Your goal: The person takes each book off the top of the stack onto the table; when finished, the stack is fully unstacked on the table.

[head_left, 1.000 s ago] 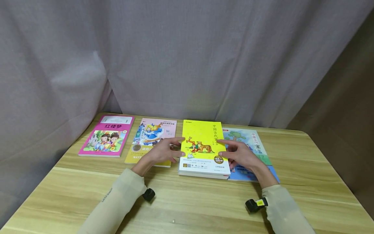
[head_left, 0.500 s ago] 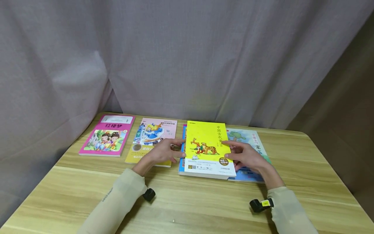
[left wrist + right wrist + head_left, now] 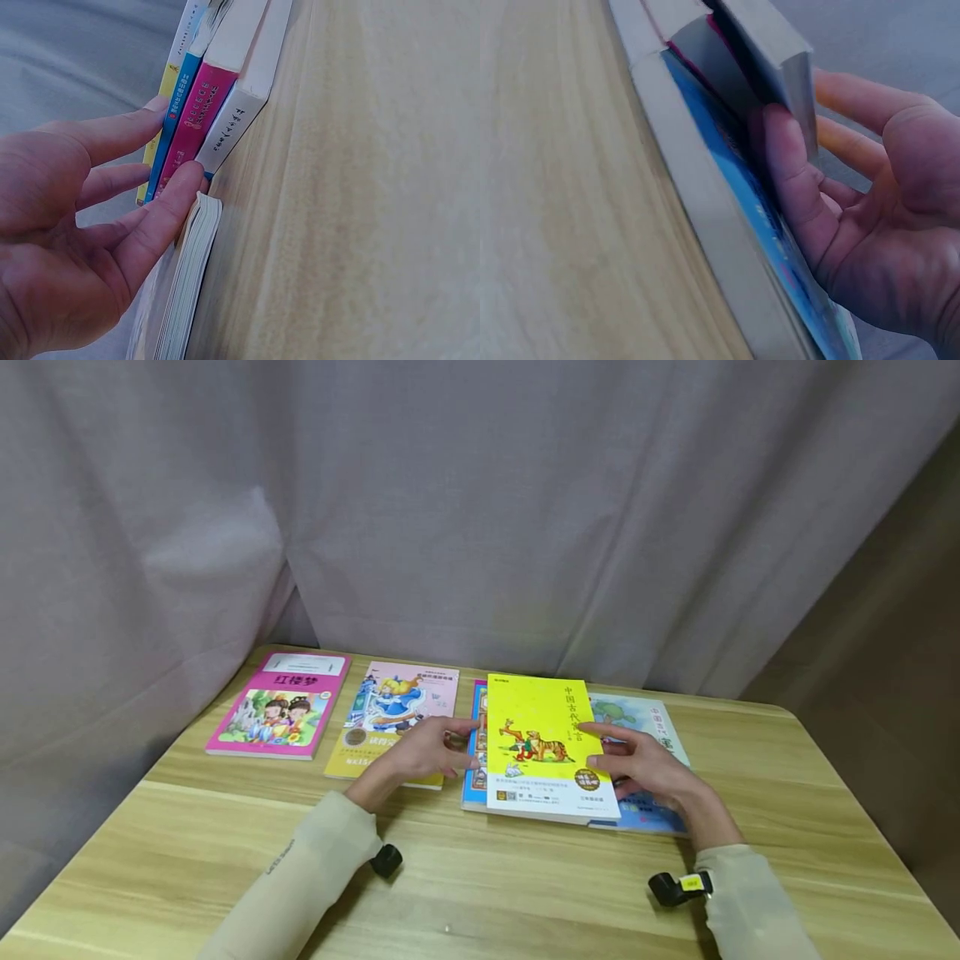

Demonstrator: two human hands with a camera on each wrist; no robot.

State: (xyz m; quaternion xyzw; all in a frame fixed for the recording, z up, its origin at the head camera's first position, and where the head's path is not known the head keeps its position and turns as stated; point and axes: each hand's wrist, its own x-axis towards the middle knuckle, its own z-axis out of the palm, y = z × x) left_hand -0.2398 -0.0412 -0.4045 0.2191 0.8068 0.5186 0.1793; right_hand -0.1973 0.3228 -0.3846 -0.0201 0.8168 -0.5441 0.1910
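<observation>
A yellow book (image 3: pixel 536 718) with a tiger on its cover lies on top of a stack, shifted right of the books below. My right hand (image 3: pixel 651 768) grips its right edge, thumb low against it in the right wrist view. Under it a blue book (image 3: pixel 474 789) shows along the left side. The left wrist view also shows a pink spine (image 3: pixel 199 101) and a white spine (image 3: pixel 234 124) lower in the stack. My left hand (image 3: pixel 423 752) touches the stack's left side with extended fingertips and thumb. The yellow book's right part overhangs a pale green-and-blue book (image 3: pixel 660 717).
A pink-and-yellow book (image 3: pixel 397 693) with a girl in blue lies left of the stack, partly behind my left hand. Farther left is a magenta book (image 3: pixel 281 714). A grey curtain (image 3: pixel 450 510) hangs behind the wooden table (image 3: pixel 525 893).
My right hand has moved the yellow book to the right, uncovering the blue book's left strip. The left hand has stayed at the stack's left side.
</observation>
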